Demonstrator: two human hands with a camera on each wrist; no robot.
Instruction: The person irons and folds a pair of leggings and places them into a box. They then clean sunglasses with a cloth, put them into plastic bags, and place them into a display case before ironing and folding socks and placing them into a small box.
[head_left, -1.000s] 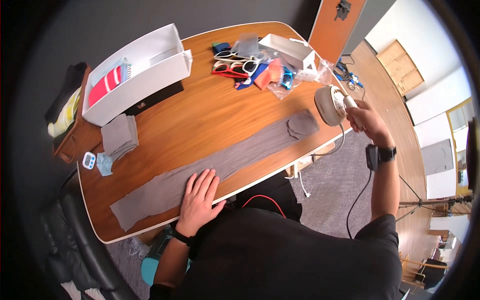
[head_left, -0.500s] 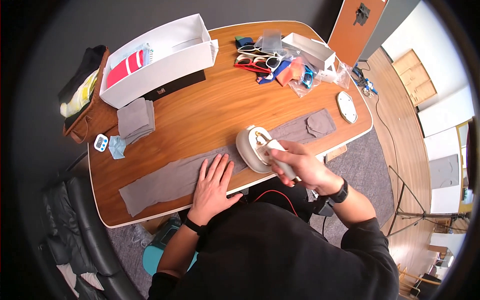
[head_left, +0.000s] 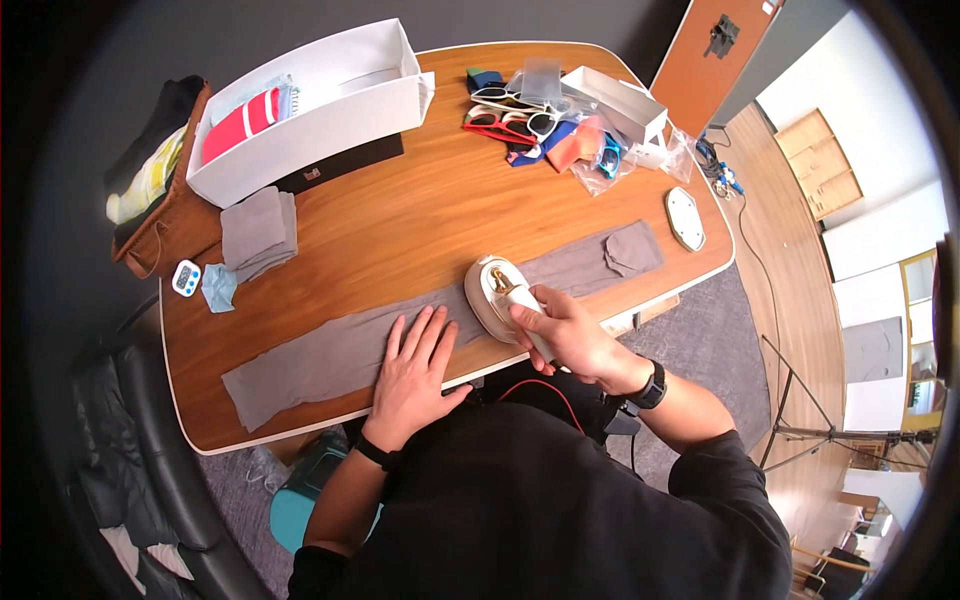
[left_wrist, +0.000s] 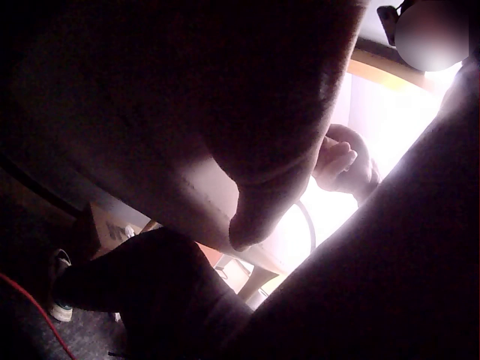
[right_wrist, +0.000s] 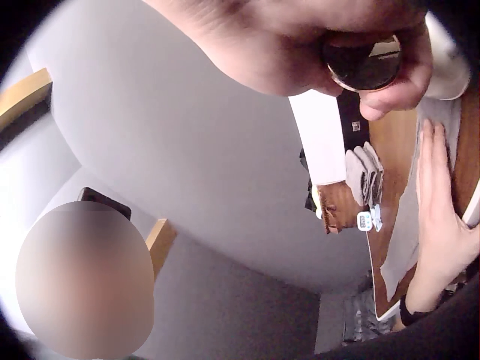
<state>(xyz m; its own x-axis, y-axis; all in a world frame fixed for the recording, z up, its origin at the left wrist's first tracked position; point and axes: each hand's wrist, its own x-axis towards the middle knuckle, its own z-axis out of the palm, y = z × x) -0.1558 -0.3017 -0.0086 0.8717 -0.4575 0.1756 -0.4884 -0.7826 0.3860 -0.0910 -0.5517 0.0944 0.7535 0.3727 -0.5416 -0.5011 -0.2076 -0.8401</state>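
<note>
A long strip of grey cloth (head_left: 330,360) lies slantwise along the table's near side, a rounded shape showing at its far right end. My left hand (head_left: 412,372) rests flat on the cloth with fingers straight. In the head view, my right hand (head_left: 572,335) grips the handle of a white handheld steam iron (head_left: 488,305), its thumb along the top. The iron's head stands on the strip, just right of the left fingers. The right wrist view shows the handle's dark round end (right_wrist: 364,64) inside the curled right hand. The left wrist view is mostly dark.
An oval white iron stand (head_left: 686,219) lies at the table's right. Sunglasses (head_left: 510,125) and plastic bags lie at the back, by a small white box (head_left: 625,110). Back left are a large white box (head_left: 310,135), folded grey cloths (head_left: 258,232), a timer (head_left: 186,278) and a brown basket (head_left: 165,235).
My right hand has brought the iron from the table's right end left onto the cloth, leaving the oval stand behind. The left hand stays flat on the cloth. The head view has shifted somewhat.
</note>
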